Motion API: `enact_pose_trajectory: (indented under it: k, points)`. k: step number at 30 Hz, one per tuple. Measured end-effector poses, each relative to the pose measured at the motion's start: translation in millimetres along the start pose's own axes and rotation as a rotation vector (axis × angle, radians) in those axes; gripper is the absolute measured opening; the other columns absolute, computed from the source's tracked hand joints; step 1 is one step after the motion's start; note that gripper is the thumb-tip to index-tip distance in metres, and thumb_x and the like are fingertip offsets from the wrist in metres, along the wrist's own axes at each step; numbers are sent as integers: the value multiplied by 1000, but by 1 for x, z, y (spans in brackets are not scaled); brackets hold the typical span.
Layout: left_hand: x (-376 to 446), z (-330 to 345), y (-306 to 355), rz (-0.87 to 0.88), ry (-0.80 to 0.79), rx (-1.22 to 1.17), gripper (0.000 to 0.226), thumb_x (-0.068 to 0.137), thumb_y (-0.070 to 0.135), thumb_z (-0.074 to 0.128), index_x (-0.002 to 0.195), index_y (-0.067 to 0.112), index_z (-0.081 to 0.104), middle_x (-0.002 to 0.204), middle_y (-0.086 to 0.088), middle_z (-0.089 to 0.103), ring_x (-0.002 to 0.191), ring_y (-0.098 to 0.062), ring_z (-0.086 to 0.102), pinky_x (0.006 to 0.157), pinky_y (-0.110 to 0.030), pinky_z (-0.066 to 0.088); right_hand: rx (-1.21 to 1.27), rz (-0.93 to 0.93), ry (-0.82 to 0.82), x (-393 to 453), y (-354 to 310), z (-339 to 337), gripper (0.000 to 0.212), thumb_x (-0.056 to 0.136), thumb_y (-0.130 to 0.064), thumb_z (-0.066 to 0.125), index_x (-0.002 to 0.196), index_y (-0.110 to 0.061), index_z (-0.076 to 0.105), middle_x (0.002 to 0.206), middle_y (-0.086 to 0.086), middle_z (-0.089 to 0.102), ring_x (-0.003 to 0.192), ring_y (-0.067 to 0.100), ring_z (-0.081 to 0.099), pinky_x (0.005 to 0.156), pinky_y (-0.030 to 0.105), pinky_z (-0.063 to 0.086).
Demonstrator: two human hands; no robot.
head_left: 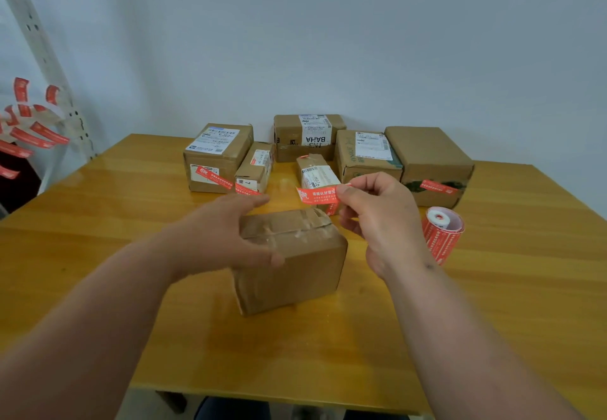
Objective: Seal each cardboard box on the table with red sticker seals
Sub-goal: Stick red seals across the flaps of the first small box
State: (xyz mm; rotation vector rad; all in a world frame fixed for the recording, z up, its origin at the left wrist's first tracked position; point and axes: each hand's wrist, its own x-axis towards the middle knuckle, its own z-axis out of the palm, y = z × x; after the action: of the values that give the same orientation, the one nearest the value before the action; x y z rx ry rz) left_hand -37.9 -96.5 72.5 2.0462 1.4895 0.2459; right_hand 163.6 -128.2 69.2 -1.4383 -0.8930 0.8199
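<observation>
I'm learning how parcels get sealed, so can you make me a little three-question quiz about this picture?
1. True or false: the right hand pinches a red sticker.
2. Where is the sticker roll? A) on the near box B) on the table right of the near box C) on the floor
3. Fill in: the left hand rests on the near ____.

Key:
1. True; it pinches the sticker above the near box.
2. B; it lies on the table beside the right hand.
3. Box; its fingers look fairly straight over the taped top.
</observation>
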Motion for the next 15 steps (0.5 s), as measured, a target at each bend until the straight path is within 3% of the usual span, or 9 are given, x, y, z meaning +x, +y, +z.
enact_pose_trajectory:
  k: [2, 4, 7, 11, 13, 15]
  points:
    - [-2, -1, -9, -8, 119, -296, 53, 78, 40, 75, 127, 41, 54, 131, 13, 48, 119, -10, 44, 89, -31, 41, -89, -64, 2, 0, -1, 4, 9, 85, -14, 71, 84, -15, 63, 83, 8, 70, 64, 11, 60, 64, 27, 53]
    - [0, 1, -13, -15, 280, -474, 18, 88, 34, 65, 105, 28, 66, 112, 10, 61, 107, -9, 53, 81, -27, 39, -167, -114, -19, -1, -1, 10, 10, 83, -17, 72, 83, -16, 63, 80, 4, 68, 69, 13, 62, 66, 28, 51]
    - [-2, 7, -9, -46, 329, -610, 34, 92, 47, 54, 90, 17, 70, 93, 22, 56, 87, 9, 44, 83, -29, 33, -295, -137, -58, -4, 2, 17, 10, 83, -21, 71, 84, -20, 62, 80, 0, 66, 75, 13, 63, 63, 26, 48]
    - [0, 14, -2, -10, 295, -485, 49, 81, 61, 53, 82, 16, 72, 96, 24, 54, 91, 5, 47, 75, -23, 37, -401, -169, -79, -7, 9, 24, 14, 84, -23, 72, 86, -25, 59, 80, -4, 65, 74, 11, 62, 61, 25, 49]
    - [2, 15, -1, 3, 294, -417, 42, 79, 56, 62, 76, 15, 71, 109, 20, 55, 102, -2, 47, 81, -28, 40, -440, -182, -71, -7, 13, 27, 15, 82, -26, 73, 83, -28, 57, 78, -6, 64, 76, 12, 62, 72, 35, 53]
    - [3, 16, 0, 3, 294, -379, 29, 83, 40, 70, 75, 12, 71, 117, 17, 54, 102, -1, 44, 72, -23, 40, -472, -189, -65, -8, 14, 30, 16, 81, -28, 73, 81, -29, 57, 76, -8, 63, 76, 13, 62, 84, 47, 52]
